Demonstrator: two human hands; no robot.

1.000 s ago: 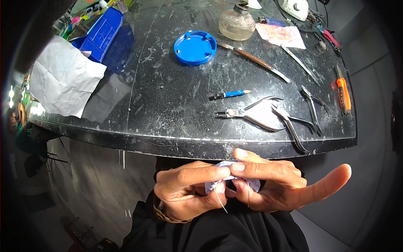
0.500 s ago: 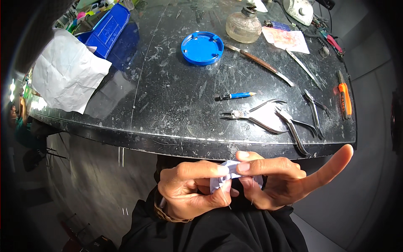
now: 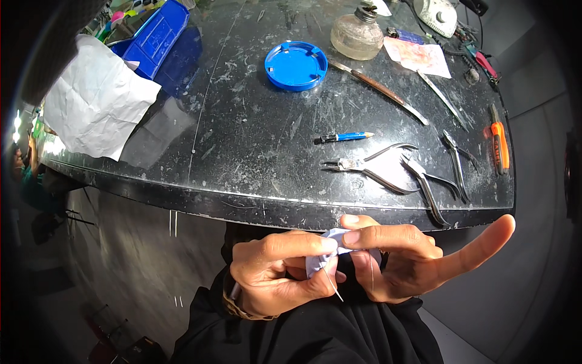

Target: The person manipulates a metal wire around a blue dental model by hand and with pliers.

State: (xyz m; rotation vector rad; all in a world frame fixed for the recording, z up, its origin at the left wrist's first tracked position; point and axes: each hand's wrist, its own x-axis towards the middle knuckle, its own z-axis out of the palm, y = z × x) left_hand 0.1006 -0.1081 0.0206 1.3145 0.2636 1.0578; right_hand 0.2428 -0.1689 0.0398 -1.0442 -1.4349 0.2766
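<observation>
Between both hands, just off the table's front edge, is a small pale lavender dental cast (image 3: 313,264), largely covered by fingers. My left hand (image 3: 279,270) pinches its left side, thumb below and index finger on top. On the other side my right hand (image 3: 397,258) grips it with thumb and fingers, while one finger sticks out far to the right. A thin metal wire (image 3: 333,284) hangs out below the left thumb, and another fine wire (image 3: 372,273) shows by the right thumb. How the wires sit against the cast is hidden.
Near the front edge lie several pliers (image 3: 379,174) and a short blue pencil (image 3: 344,138). Beyond are a wooden-handled wax knife (image 3: 385,91), a round blue lid (image 3: 296,67) and a glass spirit lamp (image 3: 356,39). An orange cutter (image 3: 499,145) lies right, white paper (image 3: 100,100) left.
The wire end below my left thumb has swung slightly down and right. Both hands keep their hold on the cast with a small shift, and the view has moved slightly.
</observation>
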